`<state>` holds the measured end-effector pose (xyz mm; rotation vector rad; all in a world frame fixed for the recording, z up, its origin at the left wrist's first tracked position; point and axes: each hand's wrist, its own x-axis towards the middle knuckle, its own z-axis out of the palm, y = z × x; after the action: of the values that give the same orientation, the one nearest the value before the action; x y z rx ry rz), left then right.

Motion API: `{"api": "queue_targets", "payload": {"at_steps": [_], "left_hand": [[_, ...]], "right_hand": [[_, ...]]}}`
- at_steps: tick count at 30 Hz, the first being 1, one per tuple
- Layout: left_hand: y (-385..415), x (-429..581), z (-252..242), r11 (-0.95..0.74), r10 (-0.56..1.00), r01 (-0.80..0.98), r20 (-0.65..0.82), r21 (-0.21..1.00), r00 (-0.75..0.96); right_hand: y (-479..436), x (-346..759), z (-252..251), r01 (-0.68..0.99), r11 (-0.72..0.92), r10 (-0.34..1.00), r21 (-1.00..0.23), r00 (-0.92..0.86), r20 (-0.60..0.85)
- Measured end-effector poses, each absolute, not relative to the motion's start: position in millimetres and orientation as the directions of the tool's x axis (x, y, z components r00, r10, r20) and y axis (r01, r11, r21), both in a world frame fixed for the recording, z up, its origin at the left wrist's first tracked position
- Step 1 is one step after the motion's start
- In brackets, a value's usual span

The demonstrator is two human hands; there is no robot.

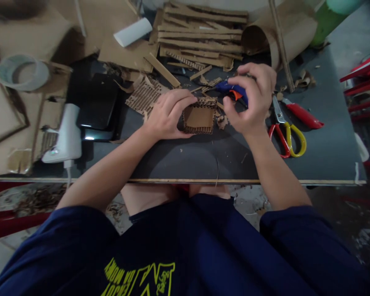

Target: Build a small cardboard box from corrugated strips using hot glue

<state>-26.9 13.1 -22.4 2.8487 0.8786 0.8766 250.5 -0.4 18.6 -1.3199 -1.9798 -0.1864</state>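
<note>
A small box of corrugated cardboard (199, 118) stands on the dark table top in the middle of the view. My left hand (170, 112) grips its left side, fingers at the far edge and thumb at the near edge. To the right of the box, my right hand (253, 96) is raised with thumb and fingers curved and apart, nothing visible between them. A blue glue gun (225, 86) with an orange trigger lies just beyond and left of that hand, partly hidden by its fingers.
Scissors (283, 127) and a red-handled tool (305, 116) lie at the right. Cardboard strips (203, 35) are piled at the back, beside a cardboard roll (291, 31). At the left are clear tape (23, 73), a black device (97, 100) and a white power strip (66, 135).
</note>
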Motion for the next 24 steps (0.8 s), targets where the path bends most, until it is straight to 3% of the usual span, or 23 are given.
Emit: {"api": "queue_targets", "payload": {"at_steps": [5, 24], "left_hand": [[14.9, -25.3, -23.6, -0.832, 0.519, 0.533, 0.554, 0.153, 0.65], [12.2, -23.5, -19.7, -0.856, 0.485, 0.496, 0.556, 0.145, 0.675]], "right_hand": [[-10.4, 232.4, 11.7, 0.794, 0.545, 0.742, -0.268, -0.309, 0.595], [-10.6, 229.9, 8.1, 0.801, 0.555, 0.697, -0.225, -0.3, 0.651]]}}
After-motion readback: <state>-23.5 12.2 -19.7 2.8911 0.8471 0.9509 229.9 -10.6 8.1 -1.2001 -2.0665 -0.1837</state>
